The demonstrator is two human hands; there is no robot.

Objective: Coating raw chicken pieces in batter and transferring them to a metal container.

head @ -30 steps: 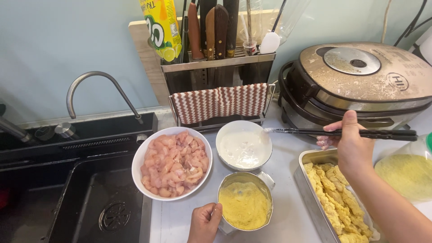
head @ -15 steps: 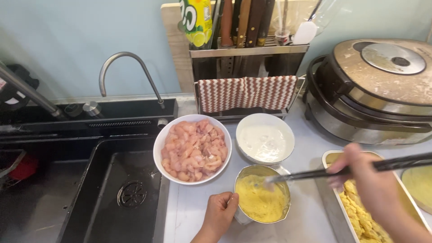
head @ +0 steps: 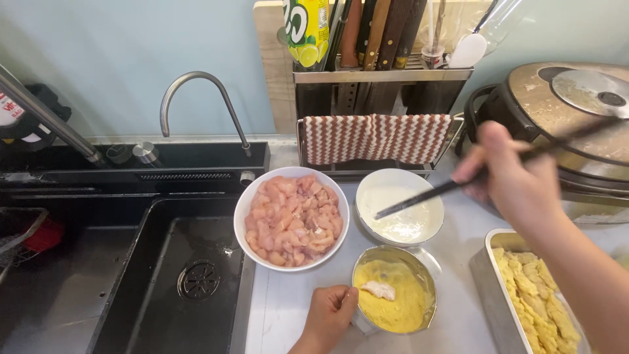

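My left hand [head: 327, 316] grips the near rim of a small metal bowl [head: 395, 296] of yellow batter, where one pale chicken piece [head: 381, 289] lies. Raised at the right, my right hand [head: 512, 178] holds dark chopsticks [head: 429, 195]; their tips hang over a white bowl [head: 399, 206] of white flour coating. Left of that stands a white bowl of raw chicken pieces [head: 292, 216]. A metal tray [head: 532, 295] at the right edge carries coated yellow pieces.
A black sink [head: 164, 275] with a curved tap [head: 196, 98] fills the left side. Behind the bowls stands a knife rack [head: 380, 72] with a striped cloth [head: 375, 137] over it. A round cooker [head: 570, 118] sits at the back right.
My right hand has lifted the chopsticks out of the batter bowl and swung their tips over the flour bowl. A chicken piece now lies in the batter. The view has shifted left.
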